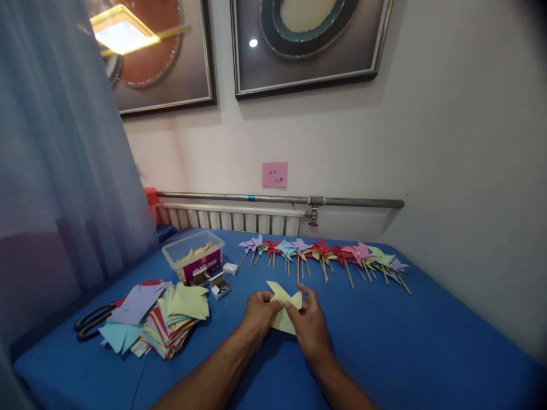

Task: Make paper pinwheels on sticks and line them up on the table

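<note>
A pale yellow paper pinwheel blank (282, 324) is held above the blue cloth between both hands, some of its points folded up and inward. My left hand (260, 313) grips its left side, thumb pressed near the middle. My right hand (311, 322) pinches the right side, its thumb also close to the centre and the index finger raised behind the paper. Beyond the hands lies a row of finished paper pinwheels (322, 250) on wooden sticks, in purple, red, blue, pink and green. To the left is a fanned stack of cut paper squares (171, 324) in several colours.
Scissors with black handles (92, 323) lie partly beneath the papers. A clear plastic tub (194, 256) holds wooden sticks. Small open boxes (220, 286) and a white box (231, 269) stand beside it. A radiator (231, 219) and pipe (273, 199) run along the wall; a curtain (64, 142) hangs left.
</note>
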### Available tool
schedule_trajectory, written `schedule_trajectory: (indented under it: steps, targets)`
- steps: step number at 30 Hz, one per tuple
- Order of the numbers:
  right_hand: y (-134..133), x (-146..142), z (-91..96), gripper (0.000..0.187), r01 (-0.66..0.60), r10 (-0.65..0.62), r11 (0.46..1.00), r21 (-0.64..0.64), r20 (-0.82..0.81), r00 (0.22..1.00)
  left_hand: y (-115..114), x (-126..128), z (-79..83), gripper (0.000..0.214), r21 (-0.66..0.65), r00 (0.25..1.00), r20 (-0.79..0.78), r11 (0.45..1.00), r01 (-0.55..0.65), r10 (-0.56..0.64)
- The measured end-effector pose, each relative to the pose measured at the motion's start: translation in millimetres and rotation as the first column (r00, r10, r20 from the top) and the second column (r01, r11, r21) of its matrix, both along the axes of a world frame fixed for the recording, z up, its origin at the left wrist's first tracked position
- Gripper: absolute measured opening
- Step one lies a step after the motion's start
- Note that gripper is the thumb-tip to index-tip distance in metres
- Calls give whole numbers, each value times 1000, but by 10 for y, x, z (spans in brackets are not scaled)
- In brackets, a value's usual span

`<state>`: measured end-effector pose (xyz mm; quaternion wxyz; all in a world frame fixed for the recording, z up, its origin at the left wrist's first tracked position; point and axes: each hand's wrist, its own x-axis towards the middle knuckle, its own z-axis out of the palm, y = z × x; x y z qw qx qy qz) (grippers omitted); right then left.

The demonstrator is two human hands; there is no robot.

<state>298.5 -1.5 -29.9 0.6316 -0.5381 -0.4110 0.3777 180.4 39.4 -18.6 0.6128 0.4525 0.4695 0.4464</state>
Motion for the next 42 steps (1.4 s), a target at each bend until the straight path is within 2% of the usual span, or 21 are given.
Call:
schedule_trajectory:
  steps: [4,11,22,28,32,35,39,42]
  targets:
    - [7,2,24,75,13,-14,1000,-25,-38,999,-28,3,23,24,1,1000,16,1000,23,-23]
    - [17,29,28,72,24,-24,999,-34,12,1000,-19,-7,4,22,-8,996,73,999,49,-48]
    - [97,88,-131,65,30,-27,999,-25,108,994,-33,-15,33,19,17,998,51,999,47,-48]
    - [100,90,-133,64,37,-31,999,-36,156,987,-7,-23,18,24,37,998,-28,998,55,-53]
    - [73,90,-76,68,-10,14,1000,-22,182,983,9,-33,16,25,13,999,-38,999,31,-31]
    - [60,113,-33,69,-67,67,998,-3,169,983,5,-60,47,23,-31,999,18,999,31,-30]
    - [60,147,-3,72,-213,211,977,18,80,974,-7,-114,93,22,-61,988,126,994,95,-86]
    - [79,157,-17,73,-272,271,962,29,40,962,-16,-138,111,22,-74,974,173,985,159,-144]
